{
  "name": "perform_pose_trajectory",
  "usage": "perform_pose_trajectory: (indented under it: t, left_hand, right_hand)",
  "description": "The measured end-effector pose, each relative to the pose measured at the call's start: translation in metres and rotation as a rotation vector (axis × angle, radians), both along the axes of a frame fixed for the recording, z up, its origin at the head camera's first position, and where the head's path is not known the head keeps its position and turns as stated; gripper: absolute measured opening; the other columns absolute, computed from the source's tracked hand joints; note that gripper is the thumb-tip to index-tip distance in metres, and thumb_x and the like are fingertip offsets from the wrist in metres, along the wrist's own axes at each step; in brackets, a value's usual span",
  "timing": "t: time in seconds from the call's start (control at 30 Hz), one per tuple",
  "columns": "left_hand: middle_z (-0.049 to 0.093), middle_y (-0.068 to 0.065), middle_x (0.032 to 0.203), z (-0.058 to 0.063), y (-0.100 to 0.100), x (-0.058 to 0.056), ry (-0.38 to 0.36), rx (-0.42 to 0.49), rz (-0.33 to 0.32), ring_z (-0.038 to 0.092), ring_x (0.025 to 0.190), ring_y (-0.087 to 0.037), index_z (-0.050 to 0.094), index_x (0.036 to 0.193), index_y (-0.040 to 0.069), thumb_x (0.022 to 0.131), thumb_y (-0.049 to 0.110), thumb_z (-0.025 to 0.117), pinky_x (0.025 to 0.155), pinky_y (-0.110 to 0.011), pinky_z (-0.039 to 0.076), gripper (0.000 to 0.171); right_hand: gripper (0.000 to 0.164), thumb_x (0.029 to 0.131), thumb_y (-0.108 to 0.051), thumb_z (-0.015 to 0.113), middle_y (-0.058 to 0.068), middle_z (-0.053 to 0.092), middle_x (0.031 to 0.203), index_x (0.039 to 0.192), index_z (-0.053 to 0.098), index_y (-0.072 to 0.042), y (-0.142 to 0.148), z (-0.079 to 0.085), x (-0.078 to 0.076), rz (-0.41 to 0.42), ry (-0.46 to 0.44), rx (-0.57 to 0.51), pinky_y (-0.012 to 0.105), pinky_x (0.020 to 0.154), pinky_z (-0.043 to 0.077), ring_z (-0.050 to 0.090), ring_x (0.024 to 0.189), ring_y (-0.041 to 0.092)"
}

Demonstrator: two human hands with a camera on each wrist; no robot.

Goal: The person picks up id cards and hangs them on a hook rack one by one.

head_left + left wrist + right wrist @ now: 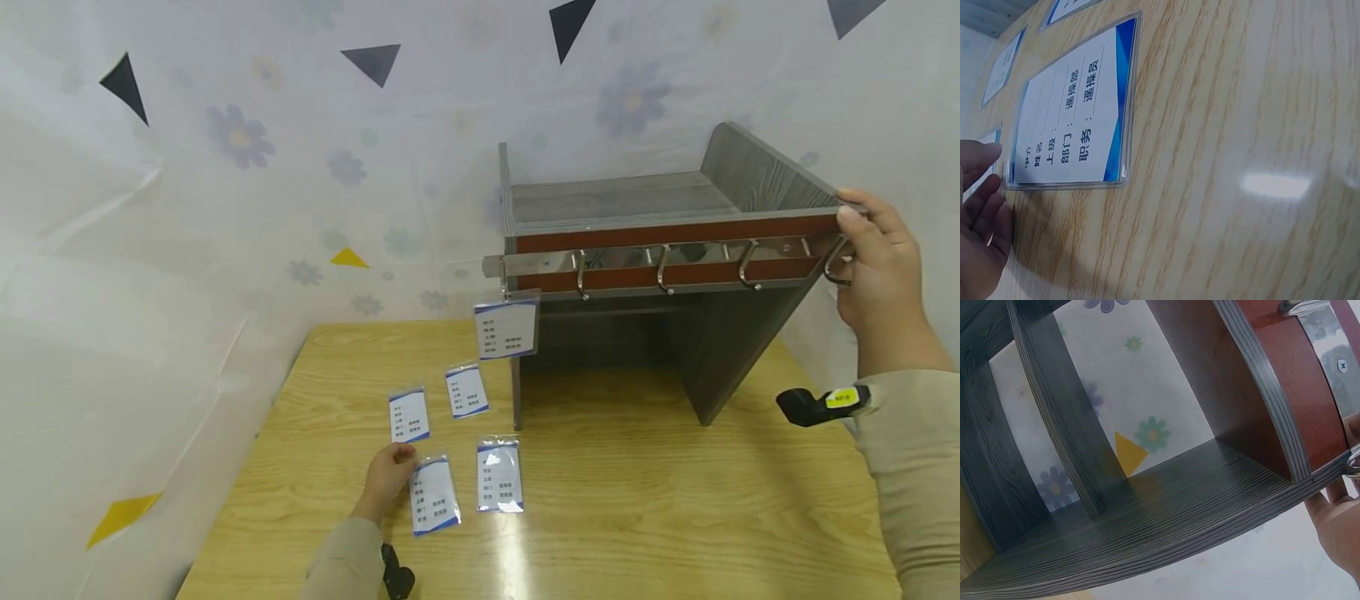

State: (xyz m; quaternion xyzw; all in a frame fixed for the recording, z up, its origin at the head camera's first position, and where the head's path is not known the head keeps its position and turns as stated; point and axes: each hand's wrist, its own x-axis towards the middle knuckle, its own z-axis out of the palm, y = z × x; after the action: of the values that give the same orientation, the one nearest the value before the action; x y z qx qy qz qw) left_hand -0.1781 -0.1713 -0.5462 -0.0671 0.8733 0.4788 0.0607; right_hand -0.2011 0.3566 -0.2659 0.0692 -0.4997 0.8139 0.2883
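Right hand (881, 258): we see thumb and fingers gripping the near upper corner of a gray wood-grain hook shelf (637, 236). Left hand (387, 479): loosely bent, narrow gap between thumb and fingers, nothing held; contact with the nearest ID badge (434, 497), we can't tell. That badge lies just beside the left fingertips, on their right: clear sleeve (1129, 100), printed card (1069, 112) inside. Second badge (408, 415) sits just ahead of those fingertips, third badge (467, 390) ahead and right, fourth badge (499, 475) right past the nearest; all flat on the wood-grain table (637, 500), sleeved too. Hanging badge (507, 329): at the metal hook rail (543, 263)'s end farthest from the right hand.

Left wrist view gives us readable print, too small from the head. Right wrist view adds the shelf's inner boards, with flowered wall sheet (1166, 394) and a yellow triangle (1129, 453) between them.
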Motion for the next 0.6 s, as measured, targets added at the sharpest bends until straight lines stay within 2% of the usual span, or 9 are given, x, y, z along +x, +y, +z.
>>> perform_pose_trajectory:
  t: [0.1, 0.2, 0.33, 0.47, 0.6]
  left_hand:
    - [0.056, -0.010, 0.090, -0.0001, -0.0011, 0.0009, 0.025, -0.056, -0.019, 0.050, 0.080, -0.021, 0.057, 0.099, -0.004, 0.075, 0.002, 0.060, 0.070, -0.033, 0.044, 0.025]
    - [0.054, -0.011, 0.093, -0.0009, -0.0025, 0.0023, 0.063, -0.145, -0.066, 0.049, 0.084, -0.024, 0.057, 0.098, -0.004, 0.070, 0.004, 0.066, 0.075, -0.039, 0.042, 0.031]
    - [0.050, -0.012, 0.095, -0.0019, -0.0038, 0.0051, 0.080, -0.251, -0.105, 0.047, 0.089, -0.026, 0.058, 0.099, -0.002, 0.065, 0.012, 0.073, 0.081, -0.043, 0.038, 0.039]
    - [0.048, -0.012, 0.097, -0.0022, -0.0044, 0.0075, 0.076, -0.312, -0.119, 0.045, 0.090, -0.027, 0.057, 0.102, 0.000, 0.064, 0.020, 0.075, 0.083, -0.043, 0.037, 0.046]
    - [0.049, -0.011, 0.096, -0.0021, -0.0040, 0.0086, 0.107, -0.368, -0.157, 0.045, 0.090, -0.028, 0.058, 0.100, 0.001, 0.063, 0.024, 0.076, 0.082, -0.044, 0.036, 0.047]
  right_hand:
    - [0.030, 0.080, -0.007, 0.060, 0.008, 0.054, 0.090, 0.109, 0.056, -0.002, -0.0002, -0.0001, 0.0003, -0.004, -0.001, 0.011, 0.014, 0.038, 0.028, 0.043, 0.055, 0.008]
    - [0.030, 0.080, -0.007, 0.060, 0.007, 0.054, 0.090, 0.110, 0.056, -0.002, -0.0003, 0.0000, 0.0002, -0.001, 0.001, 0.013, 0.014, 0.039, 0.028, 0.043, 0.057, 0.008]
    - [0.031, 0.080, -0.007, 0.061, 0.007, 0.054, 0.091, 0.110, 0.056, -0.001, 0.0000, -0.0004, -0.0004, 0.001, 0.004, 0.012, 0.014, 0.039, 0.028, 0.043, 0.059, 0.009]
    - [0.032, 0.079, -0.007, 0.061, 0.007, 0.054, 0.090, 0.110, 0.055, -0.001, -0.0003, -0.0007, -0.0004, 0.000, -0.002, 0.008, 0.014, 0.040, 0.028, 0.044, 0.059, 0.009]
    - [0.031, 0.079, -0.008, 0.062, 0.007, 0.055, 0.090, 0.109, 0.056, -0.002, -0.0003, -0.0006, 0.0000, -0.006, -0.012, 0.004, 0.014, 0.039, 0.028, 0.044, 0.060, 0.009]
